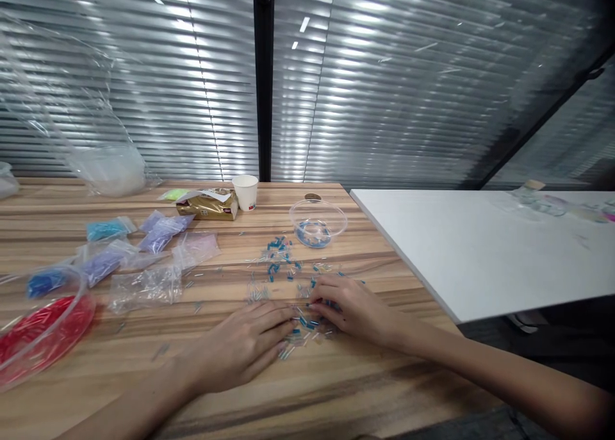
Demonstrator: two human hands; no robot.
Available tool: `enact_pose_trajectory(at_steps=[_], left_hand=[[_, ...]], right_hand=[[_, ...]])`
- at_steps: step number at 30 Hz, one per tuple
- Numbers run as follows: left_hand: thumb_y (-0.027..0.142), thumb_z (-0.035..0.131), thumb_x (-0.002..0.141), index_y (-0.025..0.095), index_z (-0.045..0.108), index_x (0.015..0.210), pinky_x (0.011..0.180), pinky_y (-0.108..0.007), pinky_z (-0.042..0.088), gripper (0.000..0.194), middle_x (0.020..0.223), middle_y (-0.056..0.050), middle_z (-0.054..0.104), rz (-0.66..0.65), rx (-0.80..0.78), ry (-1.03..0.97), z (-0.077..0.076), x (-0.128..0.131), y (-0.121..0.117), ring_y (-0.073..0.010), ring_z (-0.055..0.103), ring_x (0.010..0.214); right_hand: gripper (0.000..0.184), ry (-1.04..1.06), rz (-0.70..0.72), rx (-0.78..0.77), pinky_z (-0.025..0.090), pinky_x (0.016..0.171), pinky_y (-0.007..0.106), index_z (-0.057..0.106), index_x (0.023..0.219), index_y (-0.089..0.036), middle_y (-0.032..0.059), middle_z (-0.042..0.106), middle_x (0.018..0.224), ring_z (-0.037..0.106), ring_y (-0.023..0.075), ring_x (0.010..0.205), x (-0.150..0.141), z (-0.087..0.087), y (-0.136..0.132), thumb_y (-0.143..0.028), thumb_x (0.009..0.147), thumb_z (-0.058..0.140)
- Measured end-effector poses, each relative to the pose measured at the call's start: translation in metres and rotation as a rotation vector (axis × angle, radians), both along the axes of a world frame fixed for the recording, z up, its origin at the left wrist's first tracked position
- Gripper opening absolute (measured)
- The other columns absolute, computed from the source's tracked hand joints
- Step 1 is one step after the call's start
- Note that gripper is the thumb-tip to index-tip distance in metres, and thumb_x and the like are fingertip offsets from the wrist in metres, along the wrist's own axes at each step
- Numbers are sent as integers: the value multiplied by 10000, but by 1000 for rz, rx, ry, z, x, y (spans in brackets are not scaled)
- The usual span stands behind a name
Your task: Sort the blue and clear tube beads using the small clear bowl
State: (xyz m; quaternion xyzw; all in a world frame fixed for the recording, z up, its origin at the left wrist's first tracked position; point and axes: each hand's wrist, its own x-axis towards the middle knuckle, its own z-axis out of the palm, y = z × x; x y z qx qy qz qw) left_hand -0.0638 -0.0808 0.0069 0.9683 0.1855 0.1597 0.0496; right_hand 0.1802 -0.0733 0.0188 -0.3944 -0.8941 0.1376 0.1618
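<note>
In the head view, I see short, thin beads (277,244) scattered over the wood-grained counter (384,401), in a loose band running from just in front of a clear bowl (339,232) down to the space between my two hands. Many are deep blue and catch the light; others are clear or silvery and slimmer, almost lost against the wood grain, and a few look yellowish. They lie at all angles, some bunched, some apart. More blue ones cover the bottom of the bowl, which stands upright beyond my right hand.

My left hand (254,337) rests palm down, its fingers stretched out side by side and only slightly bent, the tips at the left edge of the scatter. I see nothing in its grasp, though the palm is hidden from me.

My right hand (350,309) curls over the beads from the other side, the thumb and forefinger bent towards each other and close to the counter. Beads lie right around those fingertips, but I cannot tell whether one is pinched there or how wide the gap is.
</note>
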Motion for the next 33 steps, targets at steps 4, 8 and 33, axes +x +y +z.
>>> enact_pose_trajectory(at_steps=[4, 8, 33], left_hand=[[223, 361, 954, 147, 525, 1244, 969, -372, 464, 342, 1243, -100, 573, 4, 7, 4, 1, 0, 0, -222, 542, 1133], [223, 348, 960, 143, 526, 1240, 971, -372, 461, 341, 1234, -109, 577, 7, 30, 4, 1, 0, 0, -222, 544, 1129], [223, 361, 953, 146, 500, 1262, 948, -370, 476, 347, 1243, -112, 565, 15, 22, -12, 1, 0, -1, -227, 544, 1119]], right_hand=[[215, 69, 32, 85, 385, 614, 234, 616, 816, -154, 38, 593, 762, 522, 137, 689, 0, 7, -11, -230, 935, 454], [217, 52, 91, 134, 376, 609, 230, 617, 864, -160, 39, 605, 785, 529, 130, 683, -2, 11, -24, -245, 946, 435], [189, -97, 152, 239, 326, 583, 247, 613, 871, -194, 19, 627, 779, 551, 136, 686, -5, -3, -31, -198, 934, 435]])
